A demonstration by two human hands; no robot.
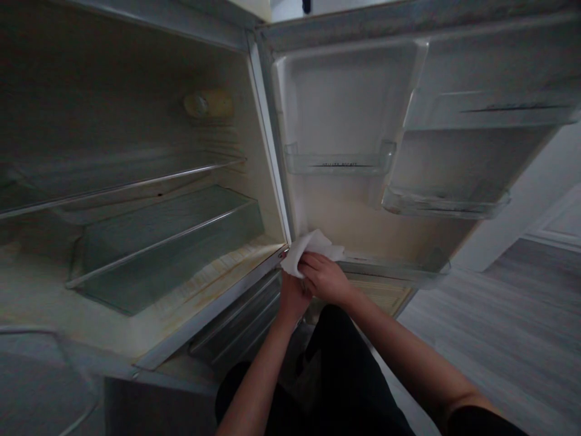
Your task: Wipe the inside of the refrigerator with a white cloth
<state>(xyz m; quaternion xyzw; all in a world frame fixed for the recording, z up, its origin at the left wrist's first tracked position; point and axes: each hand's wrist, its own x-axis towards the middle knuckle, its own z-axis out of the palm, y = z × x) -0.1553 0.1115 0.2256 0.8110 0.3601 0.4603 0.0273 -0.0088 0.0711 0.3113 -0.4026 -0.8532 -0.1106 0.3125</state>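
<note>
Two hands, left hand (293,297) and right hand (324,278), pinching crumpled white paper towel (308,248) at open fridge door's (345,206) hinge corner, mid-wipe; firmer rubbing probably needed next.

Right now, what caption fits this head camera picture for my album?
Both hands, left hand and right hand, press a white crumpled cloth against the open white fridge door.

glass shelves (149,242), clear door bins (338,160), grey wood floor (499,333)

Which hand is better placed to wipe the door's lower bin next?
Probably right: the right hand grips the white cloth beside the lower door bin; the left hand sits lower, under it.
</note>
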